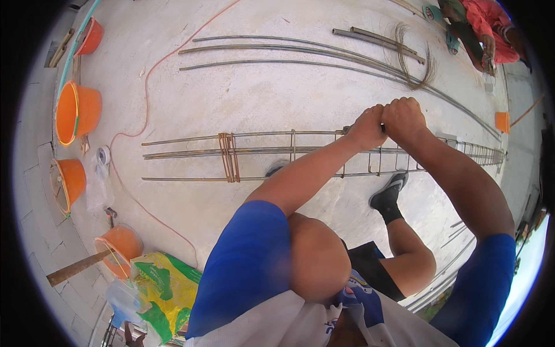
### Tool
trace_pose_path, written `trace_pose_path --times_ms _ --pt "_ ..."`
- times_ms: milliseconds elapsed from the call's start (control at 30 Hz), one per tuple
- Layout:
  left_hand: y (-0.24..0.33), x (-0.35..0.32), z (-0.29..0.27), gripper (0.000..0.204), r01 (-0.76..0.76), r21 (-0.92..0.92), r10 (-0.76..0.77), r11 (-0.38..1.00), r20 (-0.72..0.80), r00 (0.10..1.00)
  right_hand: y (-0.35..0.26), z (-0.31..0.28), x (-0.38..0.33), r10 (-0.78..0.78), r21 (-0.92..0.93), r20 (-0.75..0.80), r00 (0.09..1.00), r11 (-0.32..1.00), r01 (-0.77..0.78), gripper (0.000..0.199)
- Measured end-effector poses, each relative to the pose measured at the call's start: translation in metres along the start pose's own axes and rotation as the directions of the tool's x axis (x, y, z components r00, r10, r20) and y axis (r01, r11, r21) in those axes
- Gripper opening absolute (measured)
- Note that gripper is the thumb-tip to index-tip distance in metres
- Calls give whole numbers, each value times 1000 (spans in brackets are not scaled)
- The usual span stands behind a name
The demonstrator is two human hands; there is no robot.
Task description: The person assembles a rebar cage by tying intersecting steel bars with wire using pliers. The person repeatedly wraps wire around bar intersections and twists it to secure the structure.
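A long steel rebar cage [260, 151] lies across the concrete floor in front of me, its square stirrups spaced along the bars. Near its left end several rusty stirrups [229, 157] are bunched together. Both hands are closed, side by side and touching, over the cage's far bar. My left hand [368, 126] and my right hand [403, 118] grip something mostly hidden by the fingers; only small dark bits show beside them. My right shoe [388, 192] rests by the near bar, and my knees are bent.
Long loose rebars [277, 51], short pipes [376, 41] and a bundle of thin tie wire [411, 72] lie beyond. Orange buckets [81, 113] line the left side, near a red hose [147, 87] and a yellow-green sack [167, 289]. A person [491, 29] in red crouches far right.
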State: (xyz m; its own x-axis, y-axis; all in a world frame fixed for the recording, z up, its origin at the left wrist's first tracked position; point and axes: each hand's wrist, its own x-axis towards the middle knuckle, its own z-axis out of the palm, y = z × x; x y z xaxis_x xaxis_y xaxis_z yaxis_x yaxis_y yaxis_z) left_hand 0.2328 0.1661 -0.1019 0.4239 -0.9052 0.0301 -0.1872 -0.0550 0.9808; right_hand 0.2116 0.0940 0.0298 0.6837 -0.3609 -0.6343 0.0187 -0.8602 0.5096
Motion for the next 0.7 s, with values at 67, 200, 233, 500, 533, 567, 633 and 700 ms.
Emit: trace_pose_path --times_ms 67,200,233,500,533,567,633,700 --pt "3 -20 2 40 -36 -32 31 999 -139 990 1 -11 12 -93 116 189 977 991 72 19" --pt "27 -32 -1 43 103 -16 -104 995 -168 980 7 -44 27 -253 246 600 759 961 126 28" --pt "26 -22 -5 45 179 -37 -181 983 -91 979 8 -47 25 -209 298 642 738 955 12 29" --pt "3 14 -8 51 -93 112 81 989 109 991 -1 -10 -33 -293 -511 -456 840 859 22 37" --pt "-1 18 -7 51 -80 94 62 992 175 983 7 1 -29 -327 -514 -499 803 858 31 35" --pt "-3 21 -6 51 -63 81 41 995 240 970 7 0 -26 -256 -432 -385 887 899 72 35" --pt "-3 17 2 51 -48 24 45 999 94 995 3 -4 -17 -140 -249 -115 983 963 108 37" --pt "2 -5 9 50 -65 8 65 998 -47 997 -6 -26 -8 -67 22 135 989 998 65 31"
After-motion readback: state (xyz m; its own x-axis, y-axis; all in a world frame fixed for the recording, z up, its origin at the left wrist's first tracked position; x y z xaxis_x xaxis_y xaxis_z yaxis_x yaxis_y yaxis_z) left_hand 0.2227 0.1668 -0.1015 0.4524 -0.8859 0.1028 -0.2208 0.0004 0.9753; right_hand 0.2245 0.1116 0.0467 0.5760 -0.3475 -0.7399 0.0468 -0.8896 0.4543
